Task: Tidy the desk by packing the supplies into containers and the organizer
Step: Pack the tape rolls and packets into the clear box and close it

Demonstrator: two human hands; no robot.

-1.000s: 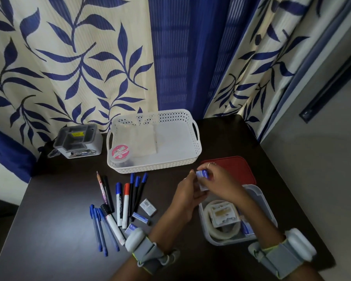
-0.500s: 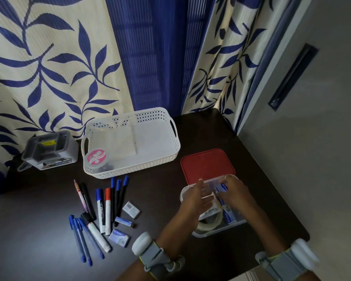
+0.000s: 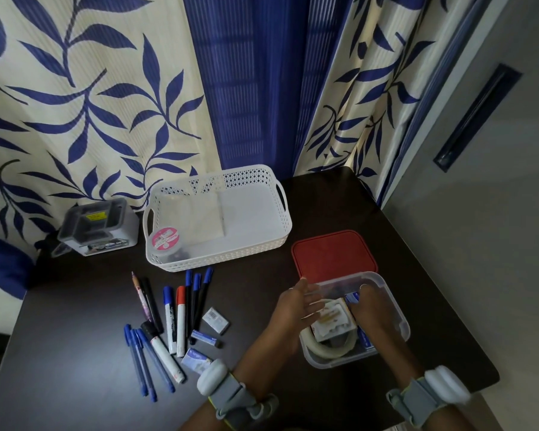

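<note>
While the right hand (image 3: 372, 309) presses a small blue box (image 3: 352, 297) into the clear tub (image 3: 395, 309), the left hand (image 3: 296, 307) hovers open and empty; next, the erasers (image 3: 215, 320) at nine o'clock.

Grey organizer (image 3: 97, 226) yellow label: print too small to read.
Pink round lid (image 3: 165, 239): lettering was blurred.
Small blue box (image 3: 197, 358): wording was illegible.

Leaf-patterned curtain (image 3: 91, 98) behind dark desk (image 3: 75, 353)
</note>
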